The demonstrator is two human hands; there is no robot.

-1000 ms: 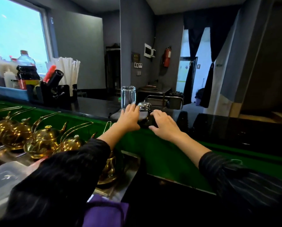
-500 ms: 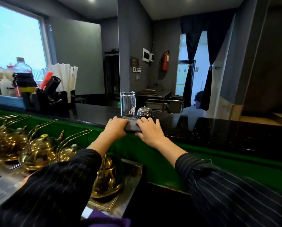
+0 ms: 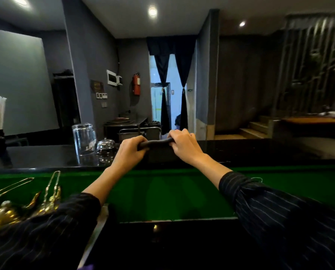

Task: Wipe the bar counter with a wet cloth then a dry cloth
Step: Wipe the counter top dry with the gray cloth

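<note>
Left grip [image 3: 128, 151] and right grip [image 3: 183, 146] curl round the ends of the dark cloth [image 3: 156, 142], bunched at the bench [image 3: 260, 151], twelve o'clock; a stroke toward nine o'clock may topple the glass [image 3: 84, 139] or bell [image 3: 105, 145].

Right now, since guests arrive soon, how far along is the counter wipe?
Done: nothing I can confirm; the black counter shows no clear wiped stretch. In hand: left hand and right hand both grip a bunched dark cloth over the counter. Left: probably the area around the glass and bell, then the dry-cloth pass.
</note>
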